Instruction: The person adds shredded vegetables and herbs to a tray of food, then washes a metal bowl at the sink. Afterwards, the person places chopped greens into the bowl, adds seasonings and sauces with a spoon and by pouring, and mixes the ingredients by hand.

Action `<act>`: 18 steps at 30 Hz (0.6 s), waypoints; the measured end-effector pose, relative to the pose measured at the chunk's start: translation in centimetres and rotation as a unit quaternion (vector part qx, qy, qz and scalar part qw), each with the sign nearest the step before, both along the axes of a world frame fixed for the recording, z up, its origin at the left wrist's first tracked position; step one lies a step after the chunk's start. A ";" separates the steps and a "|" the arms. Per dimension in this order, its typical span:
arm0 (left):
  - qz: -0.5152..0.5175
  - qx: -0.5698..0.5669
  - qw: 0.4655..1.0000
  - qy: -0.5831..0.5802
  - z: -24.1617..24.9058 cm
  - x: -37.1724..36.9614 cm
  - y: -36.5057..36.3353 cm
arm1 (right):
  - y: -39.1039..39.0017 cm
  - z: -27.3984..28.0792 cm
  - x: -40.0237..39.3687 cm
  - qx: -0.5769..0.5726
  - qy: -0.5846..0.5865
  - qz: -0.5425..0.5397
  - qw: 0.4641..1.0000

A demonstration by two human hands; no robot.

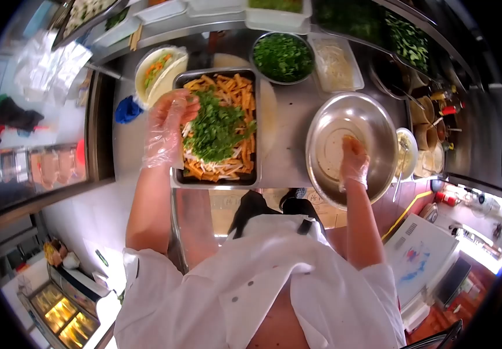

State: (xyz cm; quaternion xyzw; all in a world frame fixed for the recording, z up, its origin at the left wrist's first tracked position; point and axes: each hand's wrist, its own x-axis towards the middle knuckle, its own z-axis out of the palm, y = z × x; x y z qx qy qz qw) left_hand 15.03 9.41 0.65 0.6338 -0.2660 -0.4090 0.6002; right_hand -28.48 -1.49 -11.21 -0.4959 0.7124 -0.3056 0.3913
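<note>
Steel bench (288, 125) in a cluttered kitchen, below a shelf (204, 28) lined with food containers (277, 21). On the left half of the bench, by the front edge, a rectangular metal tray (257, 154), spread with orange-brown strips (245, 93) and pale strands (210, 170), a mound of leafy greens (215, 131) on top in the middle. Over the tray's left side, in clear plastic, the left hand (172, 116), fingers curled in toward the greens; grip partly closed, cannot tell whether pinching anything or touching the food.

To the right, apart from the tray, a wide steel bowl (382, 134), with small specks on the bottom. Inside the rim, similarly gloved, the right hand (355, 160), fingers bunched and pointing away from the body; cannot tell whether closed around something.

Behind, between tray and steel bowl, a round dish of chopped herbs (283, 57), and just beside it a white tub (349, 75) of whitish shreds. Behind the tray's left corner, a pale bowl (141, 75) with orange and green pieces (158, 67); near that, a crumpled blue item (127, 109). Just right of the steel bowl, a smaller bowl (409, 150) with a utensil (400, 171).
</note>
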 end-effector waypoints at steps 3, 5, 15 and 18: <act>-0.034 0.024 0.995 -0.085 -0.6 -1.4 -3.2 | -1.8 -0.8 -6.8 0.067 0.171 0.013 0.983; -0.142 0.087 0.979 -0.119 -2.2 -1.9 -4.8 | -2.0 -3.9 -10.8 0.095 0.264 0.063 0.958; -0.328 0.152 0.826 -0.431 -6.7 -8.6 -20.7 | -2.1 -6.6 -7.3 0.210 0.441 0.276 0.827; -0.341 0.098 0.729 -0.585 -11.2 -11.3 -26.7 | -2.6 -5.3 -6.4 0.254 0.423 0.277 0.825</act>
